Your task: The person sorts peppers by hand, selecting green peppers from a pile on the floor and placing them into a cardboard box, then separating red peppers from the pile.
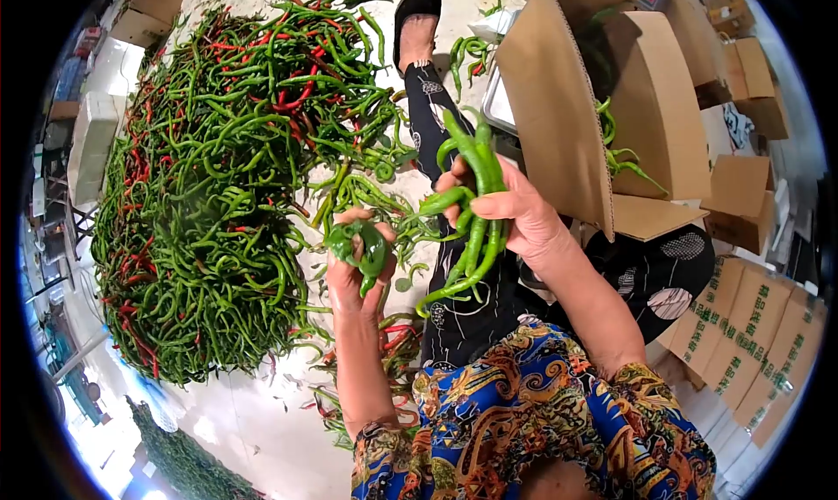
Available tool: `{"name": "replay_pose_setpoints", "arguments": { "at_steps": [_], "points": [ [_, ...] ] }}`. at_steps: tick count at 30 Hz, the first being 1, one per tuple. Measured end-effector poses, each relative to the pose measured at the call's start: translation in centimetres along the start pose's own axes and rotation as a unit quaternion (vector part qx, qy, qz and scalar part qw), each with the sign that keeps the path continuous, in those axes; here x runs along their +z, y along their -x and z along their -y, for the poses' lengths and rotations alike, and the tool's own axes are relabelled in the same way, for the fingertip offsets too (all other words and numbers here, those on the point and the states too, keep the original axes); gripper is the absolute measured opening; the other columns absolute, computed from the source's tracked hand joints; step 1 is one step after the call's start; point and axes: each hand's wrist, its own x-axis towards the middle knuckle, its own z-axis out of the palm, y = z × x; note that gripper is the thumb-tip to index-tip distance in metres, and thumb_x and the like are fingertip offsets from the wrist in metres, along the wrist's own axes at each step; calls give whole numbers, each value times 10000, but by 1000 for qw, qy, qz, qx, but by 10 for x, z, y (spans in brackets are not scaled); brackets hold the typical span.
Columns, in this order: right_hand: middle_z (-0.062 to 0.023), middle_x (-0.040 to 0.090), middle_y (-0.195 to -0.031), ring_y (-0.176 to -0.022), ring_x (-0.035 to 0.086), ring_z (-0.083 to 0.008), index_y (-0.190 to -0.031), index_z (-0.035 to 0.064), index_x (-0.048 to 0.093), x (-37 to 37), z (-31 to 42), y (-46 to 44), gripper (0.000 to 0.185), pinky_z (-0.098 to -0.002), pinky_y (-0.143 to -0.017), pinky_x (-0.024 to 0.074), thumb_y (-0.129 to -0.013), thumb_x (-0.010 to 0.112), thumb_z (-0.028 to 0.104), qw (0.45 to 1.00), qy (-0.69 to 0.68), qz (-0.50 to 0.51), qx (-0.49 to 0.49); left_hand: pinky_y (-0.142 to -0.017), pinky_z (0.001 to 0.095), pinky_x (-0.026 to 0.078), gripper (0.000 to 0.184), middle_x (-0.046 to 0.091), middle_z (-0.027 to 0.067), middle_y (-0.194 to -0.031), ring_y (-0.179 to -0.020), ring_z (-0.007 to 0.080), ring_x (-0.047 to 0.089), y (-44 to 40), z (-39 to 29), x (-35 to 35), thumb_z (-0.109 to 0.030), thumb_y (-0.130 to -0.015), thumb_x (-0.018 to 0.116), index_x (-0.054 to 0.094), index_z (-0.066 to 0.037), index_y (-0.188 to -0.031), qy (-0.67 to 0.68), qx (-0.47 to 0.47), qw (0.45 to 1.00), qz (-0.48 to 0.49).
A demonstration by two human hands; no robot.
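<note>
A bunch of long green peppers (484,172) is in my right hand (521,213), with the thumb pressed across them and their ends pointing up and down. To its left, my left hand (356,282) has its fingers curled round a green pepper (371,254) and what looks like a leaf. Beyond my left hand lies a large heap of green and red peppers (218,203). An open cardboard box (559,98) stands just past my right hand, with several green peppers (621,159) showing in it.
Loose peppers (397,351) lie on the floor near my left forearm. My outstretched leg (425,124) is between heap and box. Taped cartons (742,334) are at the right, more open boxes (742,194) behind. A white foam box (92,146) stands at the far left.
</note>
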Motion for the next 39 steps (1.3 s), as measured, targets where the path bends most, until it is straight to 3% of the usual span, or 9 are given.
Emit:
{"name": "replay_pose_setpoints", "arguments": {
  "at_steps": [6,11,15,19,30,32,34,38,39],
  "points": [
    [-113,588,-1151,-1027,617,-202,-1292,27,419,12,-9,2,617,-349,-924,492,-745,703,2,996,82,-32,20,-604,228,461,260,673,107,-913,-720,125,596,11,-10,60,-142,-873,551,554,-41,-1112,-318,24,945,-70],
    [-53,597,-1113,-1022,583,-117,-1286,19,433,21,-20,6,692,-286,-911,479,-700,802,12,985,173,-18,-8,-719,316,516,352,671,122,-874,-741,211,645,1,4,74,-22,-768,619,584,-2,-1118,-623,190,756,-67],
    [-47,618,-1026,-910,609,-108,-1169,2,482,28,-15,13,579,-257,-824,506,-702,818,67,970,228,-68,-51,-743,315,520,396,660,127,-982,-823,217,656,-1,6,76,-7,-795,637,566,3,-1185,-597,194,778,4],
    [-43,613,-996,-867,619,-130,-1165,19,497,28,-3,18,459,-274,-799,525,-765,723,40,990,105,-85,-41,-744,259,517,515,629,91,-1078,-828,143,625,10,-16,89,-40,-887,612,440,23,-1369,-323,-52,943,66],
    [-96,634,-1056,-946,633,-182,-1167,14,545,0,-2,19,414,-321,-873,523,-812,667,190,995,-82,-40,-30,-562,177,399,391,598,-19,-781,-635,32,482,24,-6,85,-86,-860,681,598,-16,-1235,-404,-28,914,15],
    [-111,639,-1064,-934,640,-195,-1187,3,547,1,4,21,449,-333,-863,530,-807,685,198,993,-110,-36,-36,-606,212,439,352,633,15,-822,-677,67,548,23,3,68,-99,-860,673,615,-18,-1197,-502,47,863,-37],
    [-116,639,-1071,-934,641,-199,-1194,-2,547,0,6,21,467,-336,-860,532,-804,697,207,989,-140,-31,-27,-667,243,463,319,659,45,-899,-752,98,599,16,1,46,-92,-866,665,625,-26,-1175,-756,262,600,-4],
    [-114,638,-1077,-923,643,-192,-1213,-1,535,-6,-1,18,496,-327,-842,537,-802,708,217,992,-122,-38,-16,-737,271,481,349,657,101,-1053,-894,149,625,26,-7,72,-178,-909,622,591,-25,-1222,-378,-21,925,-43],
    [-106,637,-1056,-919,644,-184,-1202,-2,532,-3,-2,18,493,-321,-834,537,-800,707,223,994,-93,-33,-37,-762,262,481,422,651,120,-1077,-920,159,619,25,-7,79,-239,-912,618,553,-24,-1269,-395,-9,918,-29]
  ]
}}
